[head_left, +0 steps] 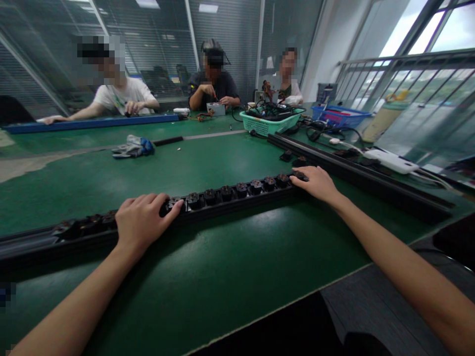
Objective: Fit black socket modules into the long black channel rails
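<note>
Green, smooth-topped table supports long, straight black channel rail; left hand curls over rail, actual grip cannot be told; right hand pinches endmost of small, blocky black modules seated along rail

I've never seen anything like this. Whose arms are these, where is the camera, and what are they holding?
There is no robot here: these are a person's bare hands, seen by a camera worn on that person's head, looking forward and down. The left hand lies over a long black rail. The right hand touches the row of black pieces along it, near the right end. How firmly either grips is hard to tell. The green table also bears gloves, a second black rail and a green basket. Three other people are across the table.
</note>
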{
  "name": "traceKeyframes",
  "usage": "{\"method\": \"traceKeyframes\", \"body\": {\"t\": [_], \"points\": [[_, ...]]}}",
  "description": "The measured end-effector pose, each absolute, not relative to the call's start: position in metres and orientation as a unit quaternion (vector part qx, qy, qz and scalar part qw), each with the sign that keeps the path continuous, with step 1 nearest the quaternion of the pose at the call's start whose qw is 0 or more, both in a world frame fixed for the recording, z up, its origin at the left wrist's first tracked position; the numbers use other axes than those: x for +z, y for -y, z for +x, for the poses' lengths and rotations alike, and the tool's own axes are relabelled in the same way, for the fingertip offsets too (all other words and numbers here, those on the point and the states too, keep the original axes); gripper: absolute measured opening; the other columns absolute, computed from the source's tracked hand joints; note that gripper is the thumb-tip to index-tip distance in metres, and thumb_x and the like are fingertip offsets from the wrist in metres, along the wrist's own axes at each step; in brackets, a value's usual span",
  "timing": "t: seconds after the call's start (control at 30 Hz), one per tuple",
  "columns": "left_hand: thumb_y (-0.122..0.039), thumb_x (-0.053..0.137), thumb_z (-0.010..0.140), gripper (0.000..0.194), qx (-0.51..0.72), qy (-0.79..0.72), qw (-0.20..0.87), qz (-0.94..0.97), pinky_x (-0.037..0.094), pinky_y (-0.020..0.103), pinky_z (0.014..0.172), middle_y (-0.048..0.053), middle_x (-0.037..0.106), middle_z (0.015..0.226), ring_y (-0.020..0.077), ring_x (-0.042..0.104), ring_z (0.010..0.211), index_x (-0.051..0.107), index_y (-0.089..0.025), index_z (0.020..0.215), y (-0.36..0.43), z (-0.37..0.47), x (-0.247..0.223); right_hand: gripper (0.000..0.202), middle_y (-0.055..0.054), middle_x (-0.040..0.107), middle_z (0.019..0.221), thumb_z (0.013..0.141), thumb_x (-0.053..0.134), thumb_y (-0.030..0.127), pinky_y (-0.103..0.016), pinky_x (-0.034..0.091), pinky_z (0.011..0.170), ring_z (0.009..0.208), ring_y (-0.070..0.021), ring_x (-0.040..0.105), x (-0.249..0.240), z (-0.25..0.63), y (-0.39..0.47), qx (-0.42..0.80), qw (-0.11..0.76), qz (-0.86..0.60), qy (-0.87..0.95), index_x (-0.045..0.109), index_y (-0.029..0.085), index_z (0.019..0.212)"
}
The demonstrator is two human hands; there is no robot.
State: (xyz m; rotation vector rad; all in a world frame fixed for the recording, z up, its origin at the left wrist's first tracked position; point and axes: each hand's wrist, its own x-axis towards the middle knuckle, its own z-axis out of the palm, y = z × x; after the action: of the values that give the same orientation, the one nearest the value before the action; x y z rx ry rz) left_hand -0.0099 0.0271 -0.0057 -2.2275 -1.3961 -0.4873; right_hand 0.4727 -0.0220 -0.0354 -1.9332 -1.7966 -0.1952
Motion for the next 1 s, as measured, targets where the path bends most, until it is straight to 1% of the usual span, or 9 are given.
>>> {"method": "traceKeyframes", "body": {"t": [0.07,0.3,0.4,0.47,0.57,0.63,0.8,0.93,1.0], "points": [[-0.062,0.038,0.095,0.051,-0.171,0.505,0.237,-0.813,0.037,0.037,0.075,0.011,0.071,0.093,0.0272,0.063,0.088,0.066,-0.020,0.090,-0.027,-0.009,-0.005,0.054,-0.009,0.065,0.132,0.089,0.048,0.062,-0.062,0.028,0.112,0.126,-0.0316,0.056,-0.036,0.474,0.022,-0.070,0.251,-0.708,0.656,0.069,0.024,0.122],[-0.063,0.037,0.095,0.054,-0.163,0.500,0.250,-0.813,0.036,0.036,0.075,0.010,0.071,0.090,0.0260,0.063,0.085,0.067,-0.019,0.092,-0.027,-0.009,-0.004,0.053,-0.007,0.065,0.133,0.088,0.050,0.062,-0.062,0.025,0.114,0.128,-0.0309,0.055,-0.037,0.476,0.022,-0.057,0.268,-0.707,0.652,0.069,0.026,0.122],[-0.063,0.037,0.095,0.054,-0.162,0.500,0.252,-0.813,0.036,0.036,0.075,0.009,0.071,0.091,0.0260,0.063,0.086,0.067,-0.019,0.093,-0.027,-0.009,-0.005,0.052,-0.007,0.064,0.135,0.087,0.054,0.060,-0.061,0.024,0.116,0.129,-0.0308,0.054,-0.038,0.478,0.022,-0.045,0.286,-0.707,0.645,0.068,0.026,0.123],[-0.063,0.037,0.095,0.054,-0.161,0.499,0.257,-0.812,0.036,0.036,0.075,0.010,0.071,0.091,0.0263,0.063,0.086,0.067,-0.019,0.093,-0.028,-0.010,-0.005,0.050,-0.007,0.065,0.132,0.085,0.057,0.059,-0.060,0.026,0.115,0.126,-0.0310,0.056,-0.037,0.479,0.022,-0.040,0.305,-0.705,0.639,0.070,0.025,0.120],[-0.063,0.037,0.096,0.055,-0.162,0.497,0.261,-0.811,0.037,0.036,0.075,0.010,0.071,0.090,0.0266,0.064,0.085,0.068,-0.018,0.092,-0.027,-0.011,-0.005,0.046,-0.009,0.070,0.120,0.082,0.062,0.058,-0.054,0.038,0.108,0.116,-0.0308,0.060,-0.035,0.482,0.024,-0.039,0.332,-0.691,0.641,0.072,0.023,0.110],[-0.063,0.037,0.096,0.055,-0.162,0.496,0.262,-0.812,0.037,0.036,0.074,0.010,0.071,0.091,0.0261,0.064,0.085,0.068,-0.018,0.092,-0.027,-0.011,-0.004,0.043,-0.009,0.071,0.113,0.081,0.064,0.057,-0.049,0.043,0.101,0.111,-0.0305,0.060,-0.033,0.484,0.026,-0.056,0.342,-0.673,0.654,0.072,0.023,0.105],[-0.064,0.037,0.096,0.054,-0.159,0.491,0.274,-0.812,0.037,0.035,0.074,0.009,0.071,0.089,0.0248,0.063,0.084,0.067,-0.019,0.092,-0.029,-0.011,-0.006,0.042,-0.012,0.064,0.106,0.082,0.062,0.059,-0.048,0.041,0.095,0.108,-0.0318,0.052,-0.033,0.486,0.027,-0.121,0.325,-0.674,0.653,0.071,0.022,0.100],[-0.064,0.036,0.096,0.055,-0.181,0.483,0.300,-0.803,0.036,0.034,0.071,0.007,0.071,0.084,0.0240,0.063,0.079,0.067,-0.020,0.087,-0.032,-0.011,-0.009,0.040,-0.009,0.066,0.093,0.085,0.057,0.057,-0.046,0.038,0.086,0.098,-0.0308,0.053,-0.036,0.484,0.027,-0.112,0.296,-0.702,0.637,0.069,0.023,0.101],[-0.064,0.036,0.096,0.054,-0.186,0.478,0.306,-0.802,0.036,0.033,0.071,0.006,0.071,0.084,0.0242,0.063,0.079,0.068,-0.020,0.087,-0.034,-0.011,-0.011,0.038,-0.008,0.068,0.091,0.086,0.056,0.056,-0.045,0.036,0.084,0.096,-0.0302,0.053,-0.036,0.483,0.027,-0.106,0.293,-0.702,0.640,0.068,0.023,0.101]]}}
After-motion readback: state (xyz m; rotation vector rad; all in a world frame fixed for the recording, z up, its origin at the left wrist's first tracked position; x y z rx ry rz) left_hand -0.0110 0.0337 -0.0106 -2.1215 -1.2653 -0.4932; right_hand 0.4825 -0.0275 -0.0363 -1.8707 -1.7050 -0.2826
